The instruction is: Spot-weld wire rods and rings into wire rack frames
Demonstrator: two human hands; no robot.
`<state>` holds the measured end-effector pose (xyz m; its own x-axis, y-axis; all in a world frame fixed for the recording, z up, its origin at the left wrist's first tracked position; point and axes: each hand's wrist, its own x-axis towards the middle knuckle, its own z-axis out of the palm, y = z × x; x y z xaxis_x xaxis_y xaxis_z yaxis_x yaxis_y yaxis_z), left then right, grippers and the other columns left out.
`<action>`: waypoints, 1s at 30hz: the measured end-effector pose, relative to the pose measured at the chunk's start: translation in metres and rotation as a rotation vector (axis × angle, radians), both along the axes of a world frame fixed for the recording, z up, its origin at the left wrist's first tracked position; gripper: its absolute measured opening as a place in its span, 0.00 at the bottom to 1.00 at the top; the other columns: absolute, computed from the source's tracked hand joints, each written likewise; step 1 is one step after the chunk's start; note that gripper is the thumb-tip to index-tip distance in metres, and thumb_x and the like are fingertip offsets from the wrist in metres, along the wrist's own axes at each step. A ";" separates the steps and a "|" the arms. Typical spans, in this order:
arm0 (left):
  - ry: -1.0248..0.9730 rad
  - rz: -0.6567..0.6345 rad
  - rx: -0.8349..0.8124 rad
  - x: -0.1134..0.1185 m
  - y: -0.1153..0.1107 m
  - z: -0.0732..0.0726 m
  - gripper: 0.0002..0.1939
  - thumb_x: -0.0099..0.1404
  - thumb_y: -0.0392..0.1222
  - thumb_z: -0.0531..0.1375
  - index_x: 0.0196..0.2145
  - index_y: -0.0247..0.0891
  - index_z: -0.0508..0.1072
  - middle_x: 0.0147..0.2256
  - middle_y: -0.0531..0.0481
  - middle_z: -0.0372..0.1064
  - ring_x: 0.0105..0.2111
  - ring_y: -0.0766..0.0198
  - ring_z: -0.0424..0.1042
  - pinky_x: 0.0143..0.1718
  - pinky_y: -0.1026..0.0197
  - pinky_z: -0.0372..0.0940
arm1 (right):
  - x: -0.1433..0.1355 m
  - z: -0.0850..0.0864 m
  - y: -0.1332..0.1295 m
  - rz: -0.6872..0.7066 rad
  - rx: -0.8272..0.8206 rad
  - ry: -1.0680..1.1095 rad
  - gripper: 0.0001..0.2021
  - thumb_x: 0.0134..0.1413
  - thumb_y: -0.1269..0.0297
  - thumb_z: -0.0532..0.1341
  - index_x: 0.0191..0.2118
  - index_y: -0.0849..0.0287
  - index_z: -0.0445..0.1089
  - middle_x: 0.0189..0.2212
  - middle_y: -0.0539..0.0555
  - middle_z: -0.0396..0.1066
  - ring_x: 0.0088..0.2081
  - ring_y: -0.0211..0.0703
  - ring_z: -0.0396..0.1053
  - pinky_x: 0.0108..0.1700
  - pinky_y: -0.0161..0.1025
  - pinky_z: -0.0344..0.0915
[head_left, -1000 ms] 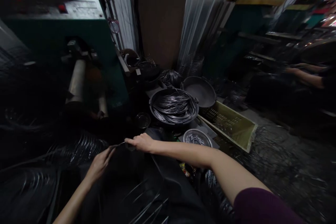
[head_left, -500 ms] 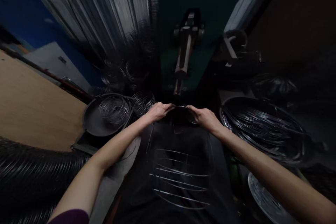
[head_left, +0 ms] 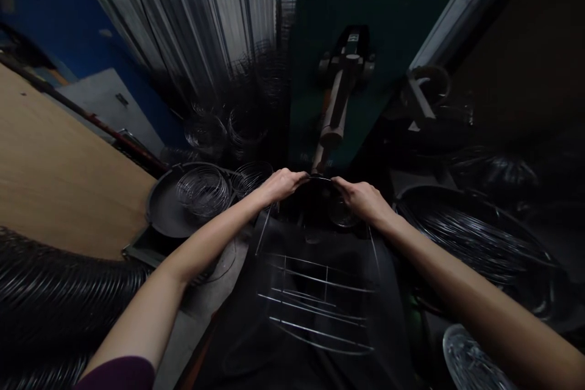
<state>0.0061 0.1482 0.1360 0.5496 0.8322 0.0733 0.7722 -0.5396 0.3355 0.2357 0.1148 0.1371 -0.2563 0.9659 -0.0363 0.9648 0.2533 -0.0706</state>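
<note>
Both hands grasp a wire frame below the machine.
Left hand and right hand clench the thin, shiny, curved frame under the green machine.

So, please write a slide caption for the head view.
Both hands, left hand and right hand, grip a wire frame before a green machine.

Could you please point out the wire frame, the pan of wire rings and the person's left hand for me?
wire frame (head_left: 320, 292): head view, on a crossbar.
pan of wire rings (head_left: 162, 219): head view, on its bare floor.
left hand (head_left: 281, 184): head view, on its back.
</note>
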 end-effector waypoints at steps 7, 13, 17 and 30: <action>-0.010 -0.005 0.019 0.003 0.017 -0.002 0.20 0.69 0.49 0.47 0.50 0.41 0.70 0.33 0.46 0.75 0.31 0.61 0.73 0.30 0.66 0.60 | 0.000 0.003 0.016 -0.011 -0.014 0.007 0.20 0.63 0.55 0.45 0.58 0.49 0.61 0.34 0.57 0.73 0.31 0.47 0.71 0.30 0.36 0.60; 0.002 0.006 0.055 0.003 0.023 -0.009 0.20 0.69 0.50 0.47 0.51 0.43 0.69 0.35 0.47 0.75 0.32 0.61 0.73 0.31 0.65 0.61 | 0.002 0.000 0.021 -0.001 -0.004 0.030 0.20 0.63 0.56 0.46 0.58 0.49 0.61 0.35 0.57 0.73 0.32 0.46 0.71 0.29 0.35 0.60; 0.012 0.010 0.052 0.003 0.022 -0.008 0.20 0.68 0.51 0.47 0.49 0.43 0.71 0.34 0.48 0.75 0.31 0.62 0.73 0.30 0.66 0.59 | 0.001 0.001 0.022 0.003 -0.015 0.051 0.19 0.64 0.55 0.46 0.56 0.49 0.63 0.35 0.56 0.73 0.31 0.45 0.71 0.29 0.35 0.60; -0.042 0.033 0.033 -0.003 0.021 -0.003 0.18 0.68 0.48 0.48 0.44 0.40 0.73 0.31 0.47 0.74 0.30 0.63 0.72 0.30 0.66 0.57 | -0.008 0.008 0.023 0.000 -0.028 0.023 0.18 0.64 0.55 0.45 0.50 0.53 0.66 0.32 0.56 0.72 0.29 0.45 0.70 0.26 0.34 0.53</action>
<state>0.0030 0.1690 0.1333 0.5179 0.8465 0.1233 0.7753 -0.5254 0.3504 0.2275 0.1375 0.1453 -0.2575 0.9645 -0.0577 0.9628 0.2511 -0.0998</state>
